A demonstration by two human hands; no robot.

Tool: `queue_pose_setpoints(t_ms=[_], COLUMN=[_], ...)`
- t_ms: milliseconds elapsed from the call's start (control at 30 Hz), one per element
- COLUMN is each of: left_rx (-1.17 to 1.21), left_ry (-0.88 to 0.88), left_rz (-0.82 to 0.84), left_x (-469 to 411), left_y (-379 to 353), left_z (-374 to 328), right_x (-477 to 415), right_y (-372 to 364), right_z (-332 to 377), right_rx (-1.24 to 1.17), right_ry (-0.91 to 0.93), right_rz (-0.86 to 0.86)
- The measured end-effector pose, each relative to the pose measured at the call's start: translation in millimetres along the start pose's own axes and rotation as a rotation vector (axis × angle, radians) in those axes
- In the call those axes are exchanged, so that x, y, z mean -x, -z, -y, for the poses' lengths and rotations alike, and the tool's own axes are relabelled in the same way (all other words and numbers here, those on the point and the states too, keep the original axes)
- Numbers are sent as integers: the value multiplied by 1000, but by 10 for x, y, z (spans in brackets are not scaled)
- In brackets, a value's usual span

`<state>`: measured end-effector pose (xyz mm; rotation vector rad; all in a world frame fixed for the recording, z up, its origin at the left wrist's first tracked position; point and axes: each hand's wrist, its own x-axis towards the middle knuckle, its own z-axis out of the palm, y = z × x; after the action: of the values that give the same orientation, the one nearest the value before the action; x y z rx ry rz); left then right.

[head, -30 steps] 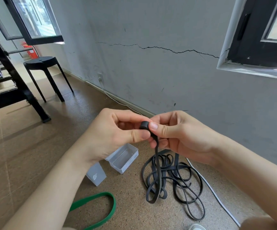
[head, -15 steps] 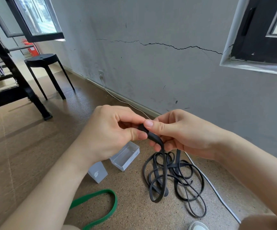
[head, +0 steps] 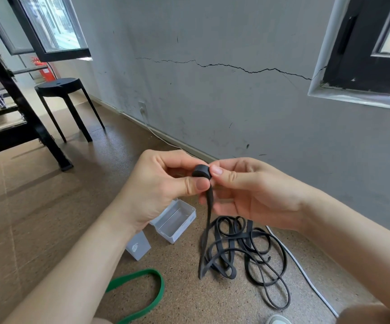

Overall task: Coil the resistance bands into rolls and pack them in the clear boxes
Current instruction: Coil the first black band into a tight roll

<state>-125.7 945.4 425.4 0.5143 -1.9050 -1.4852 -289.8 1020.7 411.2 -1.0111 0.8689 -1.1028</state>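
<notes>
Head view: both hands are raised over the floor (head: 49, 218).
Left hand (head: 163, 190): thumb and fingers pinch the small black band roll (head: 201, 171).
Right hand (head: 250, 195): pinches the same roll from the other side.
Band tail (head: 207, 230): hangs to a tangle on the floor.
Clear box (head: 182, 230): open, beside the tangle.

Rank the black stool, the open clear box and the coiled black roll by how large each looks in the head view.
Largest: black stool, though it stands farthest away.
Middle: open clear box on the floor.
Smallest: black roll, though nearest, pinched between left hand and right hand.
</notes>
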Motion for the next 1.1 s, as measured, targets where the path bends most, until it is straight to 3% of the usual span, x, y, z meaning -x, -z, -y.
queue_pose_setpoints(t_ms=[267, 433, 500, 633, 733, 933, 1100], left_rx=[-428, -743, -688, -122, 50, -278, -589], left_ry=[-31, -182, -134, 73, 55, -62, -184], left_rz=[-80, -81, -71, 16, 26, -63, -88], left_x=[18, 26, 22, 18, 6, 1, 18], left_y=[75, 45, 33, 33, 28, 54, 76], left_z=[-19, -32, -34, -20, 31, 44, 18], right_x=[-10, -21, -14, 3, -1, 10, 1], right_y=[-16, -22, -13, 17, 10, 40, 3], right_z=[55, 23, 27, 30, 28, 56, 38], right_rx=[264, 308, 243, 61, -41, 242, 400], right_ry=[-4, 59, 79, 124, 135, 25, 23], right_rz=[-144, -213, -222, -190, -134, -54, -126])
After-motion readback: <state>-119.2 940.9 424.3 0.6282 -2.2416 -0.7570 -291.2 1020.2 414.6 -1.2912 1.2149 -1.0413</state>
